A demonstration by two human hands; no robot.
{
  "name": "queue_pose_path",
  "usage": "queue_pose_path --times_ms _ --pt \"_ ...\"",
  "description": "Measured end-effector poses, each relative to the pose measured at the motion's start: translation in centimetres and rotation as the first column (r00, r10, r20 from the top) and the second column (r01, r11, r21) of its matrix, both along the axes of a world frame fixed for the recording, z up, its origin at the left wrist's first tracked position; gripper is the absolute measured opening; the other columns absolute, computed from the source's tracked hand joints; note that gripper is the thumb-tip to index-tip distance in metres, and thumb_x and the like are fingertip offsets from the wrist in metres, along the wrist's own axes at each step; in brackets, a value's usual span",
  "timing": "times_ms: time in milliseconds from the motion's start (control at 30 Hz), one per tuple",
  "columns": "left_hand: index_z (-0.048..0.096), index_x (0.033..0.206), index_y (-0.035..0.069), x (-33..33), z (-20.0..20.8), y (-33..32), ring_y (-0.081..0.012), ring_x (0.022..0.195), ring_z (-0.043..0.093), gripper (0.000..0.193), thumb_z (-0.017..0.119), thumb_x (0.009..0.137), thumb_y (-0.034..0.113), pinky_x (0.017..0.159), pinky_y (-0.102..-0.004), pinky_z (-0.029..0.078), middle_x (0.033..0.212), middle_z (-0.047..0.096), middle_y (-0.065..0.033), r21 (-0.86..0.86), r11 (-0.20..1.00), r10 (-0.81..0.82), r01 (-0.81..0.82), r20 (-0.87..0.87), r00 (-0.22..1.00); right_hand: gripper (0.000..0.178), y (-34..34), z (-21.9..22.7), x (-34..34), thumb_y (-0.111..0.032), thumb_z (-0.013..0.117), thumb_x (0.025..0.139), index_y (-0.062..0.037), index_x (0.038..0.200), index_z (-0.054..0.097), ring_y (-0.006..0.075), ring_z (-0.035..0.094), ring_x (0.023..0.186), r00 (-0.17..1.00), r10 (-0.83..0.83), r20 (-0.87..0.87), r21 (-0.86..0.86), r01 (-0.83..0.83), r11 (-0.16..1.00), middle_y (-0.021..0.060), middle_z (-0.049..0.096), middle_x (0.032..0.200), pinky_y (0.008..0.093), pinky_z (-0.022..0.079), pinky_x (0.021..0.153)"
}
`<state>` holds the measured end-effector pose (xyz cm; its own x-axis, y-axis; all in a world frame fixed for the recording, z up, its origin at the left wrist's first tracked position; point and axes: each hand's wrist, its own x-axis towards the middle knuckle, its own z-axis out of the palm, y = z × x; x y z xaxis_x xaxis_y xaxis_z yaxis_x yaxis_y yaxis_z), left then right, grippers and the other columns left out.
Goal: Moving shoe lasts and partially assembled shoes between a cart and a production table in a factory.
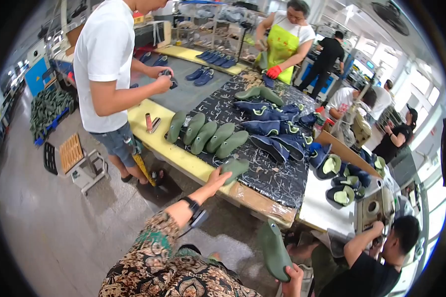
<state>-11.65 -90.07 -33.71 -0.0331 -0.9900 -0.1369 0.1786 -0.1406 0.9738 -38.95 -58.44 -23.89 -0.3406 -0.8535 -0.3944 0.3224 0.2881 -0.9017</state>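
Note:
My left hand (pixel 217 181) reaches to the near edge of the table and closes on the end of a green shoe last (pixel 237 169). My right hand (pixel 293 278), low in the view, grips another green shoe last (pixel 273 250) by its lower end; that last stands nearly upright in front of the table. Beyond my left hand, several green shoe lasts (pixel 204 137) lie side by side on the black, scuffed table covering (pixel 223 190). To their right is a heap of navy shoe uppers (pixel 270 126).
A person in white (pixel 106 59) stands at the left, handling a dark item. Across the table a person in a yellow-green apron (pixel 285 42) works with a red glove. At the lower right sits a person in black (pixel 376 262), near lasted shoes (pixel 340 195). A wooden-topped stool (pixel 72 152) stands left.

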Motion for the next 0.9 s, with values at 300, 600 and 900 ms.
queue_pose_path --times_ms 300,600,900 --pt "0.053 0.11 0.002 6.3 -5.1 1.7 -0.0187 0.073 0.058 0.037 0.058 0.077 0.018 0.066 -0.0302 0.046 0.082 0.062 -0.012 -0.052 0.948 -0.161 0.314 0.774 0.612 0.037 -17.6 -1.6 -0.7 -0.021 0.058 0.071 0.0084 0.093 0.053 0.0215 0.058 0.056 0.98 0.142 0.143 -0.078 -0.132 0.988 0.013 0.058 0.074 0.0284 0.044 0.038" --pt "0.058 0.102 0.002 18.1 -11.2 16.8 -0.0177 0.063 0.056 0.035 0.058 0.074 0.022 0.059 -0.0324 0.046 0.074 0.062 -0.0086 0.393 0.916 -0.19 -0.084 0.606 0.772 0.028 -37.9 -1.4 3.1 -0.019 0.051 0.079 0.0025 0.096 0.053 0.0271 0.062 0.067 0.902 0.158 0.401 -0.148 -0.106 0.983 0.0134 0.061 0.082 0.0227 0.044 0.04" --pt "0.059 0.102 0.002 10.5 -6.5 21.9 -0.0243 0.073 0.06 0.037 0.053 0.078 0.03 0.067 -0.0369 0.047 0.083 0.064 -0.0134 0.511 0.584 0.305 -0.631 0.583 0.753 0.025 -69.2 1.3 6.0 -0.015 0.048 0.083 0.0036 0.099 0.052 0.0226 0.053 0.076 0.892 0.438 0.107 -0.422 -0.359 0.833 0.0132 0.056 0.091 0.0306 0.044 0.068"
